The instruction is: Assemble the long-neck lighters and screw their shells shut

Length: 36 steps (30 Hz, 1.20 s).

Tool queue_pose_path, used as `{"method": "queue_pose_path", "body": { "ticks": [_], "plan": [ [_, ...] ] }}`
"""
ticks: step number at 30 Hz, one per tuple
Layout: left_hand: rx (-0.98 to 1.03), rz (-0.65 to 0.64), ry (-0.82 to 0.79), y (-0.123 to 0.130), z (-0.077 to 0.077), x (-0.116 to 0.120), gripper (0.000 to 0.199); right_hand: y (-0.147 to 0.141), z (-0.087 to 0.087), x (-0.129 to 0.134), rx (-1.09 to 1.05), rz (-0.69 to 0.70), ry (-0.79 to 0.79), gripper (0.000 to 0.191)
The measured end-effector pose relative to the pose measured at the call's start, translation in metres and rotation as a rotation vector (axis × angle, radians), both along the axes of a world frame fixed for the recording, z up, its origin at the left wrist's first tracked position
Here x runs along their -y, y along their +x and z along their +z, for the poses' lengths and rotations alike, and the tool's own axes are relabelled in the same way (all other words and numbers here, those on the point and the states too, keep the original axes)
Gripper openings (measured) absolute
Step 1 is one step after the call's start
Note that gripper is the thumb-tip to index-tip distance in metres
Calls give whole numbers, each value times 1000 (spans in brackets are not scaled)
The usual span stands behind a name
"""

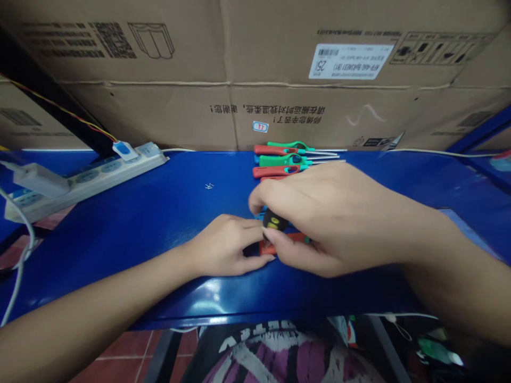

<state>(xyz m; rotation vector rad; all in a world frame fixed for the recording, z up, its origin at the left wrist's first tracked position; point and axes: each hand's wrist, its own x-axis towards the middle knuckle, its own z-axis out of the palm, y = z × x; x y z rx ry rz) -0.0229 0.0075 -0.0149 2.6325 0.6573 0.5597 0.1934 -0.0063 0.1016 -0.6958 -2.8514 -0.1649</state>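
My left hand [229,244] rests on the blue table, its fingers closed around the end of an orange-red lighter [265,247] lying flat. My right hand [319,218] grips a black screwdriver [274,223] with yellow marks on its handle, held over that lighter. The screwdriver's tip is hidden by my fingers. Something light blue peeks out behind the handle. Beyond my right hand, several long-necked lighters lie side by side, among them a red lighter [275,171] and a green lighter [279,160], their metal stems pointing right.
Several tiny metal pieces [209,186] lie on the blue table [179,197]. A white power strip [96,173] with plugs and cables runs along the left. A large cardboard box [167,111] stands along the back edge. A pale flat object [471,231] sits beyond my right forearm.
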Motion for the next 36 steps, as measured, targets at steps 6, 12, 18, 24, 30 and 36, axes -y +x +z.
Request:
{"method": "queue_pose_path", "body": {
  "ticks": [6, 12, 18, 24, 30, 36],
  "plan": [
    [1, -6, -4, 0, 0, 0, 20, 0, -1, 0, -9, -7, 73, 32],
    [15, -5, -34, 0, 2, 0, 20, -1, 0, 0, -9, -9, 60, 33],
    [-19, -9, -54, 1, 3, 0, 18, -1, 4, 2, -3, 30, 25, 29],
    [-20, -2, -59, 2, 4, 0, 17, 0, 3, 1, -24, 50, 35, 28],
    [-21, -6, -55, 2, 4, 0, 16, 2, 5, 1, -53, 77, 8, 24],
    [-9, -1, -44, 1, 2, 0, 18, 3, 6, 2, 6, 39, -20, 25]
  ]
}}
